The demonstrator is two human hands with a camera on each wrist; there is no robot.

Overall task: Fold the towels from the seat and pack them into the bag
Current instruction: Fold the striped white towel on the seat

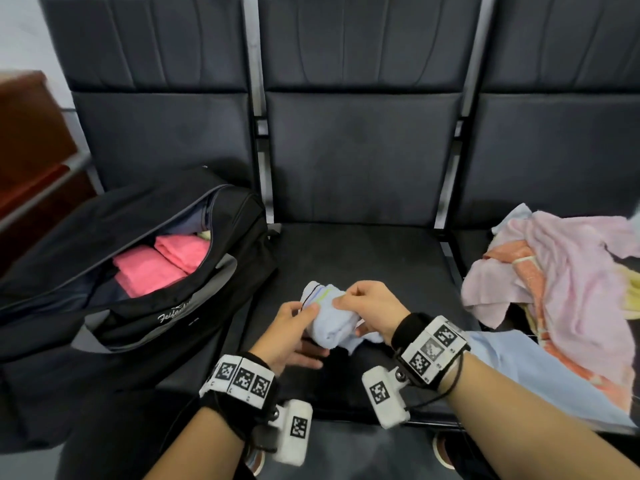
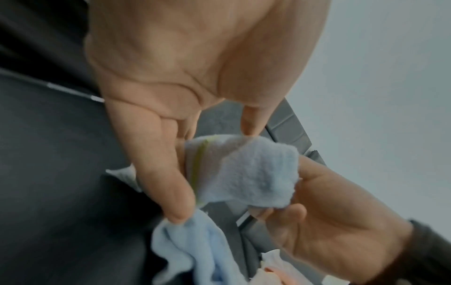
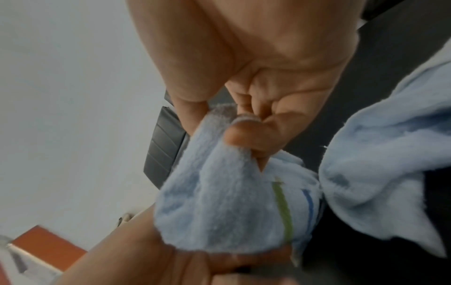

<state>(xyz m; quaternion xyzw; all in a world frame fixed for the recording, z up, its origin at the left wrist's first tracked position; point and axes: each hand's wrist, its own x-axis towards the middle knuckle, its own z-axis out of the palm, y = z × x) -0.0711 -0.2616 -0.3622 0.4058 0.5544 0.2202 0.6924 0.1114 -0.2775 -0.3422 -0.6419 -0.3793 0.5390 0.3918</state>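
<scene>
Both hands pinch the light blue towel (image 1: 330, 318) above the middle seat (image 1: 363, 258): left hand (image 1: 289, 332) at its left end, right hand (image 1: 372, 306) at its top edge. Line up the edges squarely before creasing. Keep each grip firm so the fold holds on the way to the bag (image 1: 114, 289).

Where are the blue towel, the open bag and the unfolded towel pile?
blue towel (image 1: 332, 323): head view, on the bunched middle between both hands.
bag (image 1: 145, 327): head view, on its black front wall below the open zip.
towel pile (image 1: 568, 271): head view, on the pink top towel.

Towel pile (image 1: 568, 271) cut by right edge

Blue towel (image 1: 332, 323) — bunched — beside open black bag (image 1: 131, 271).
</scene>
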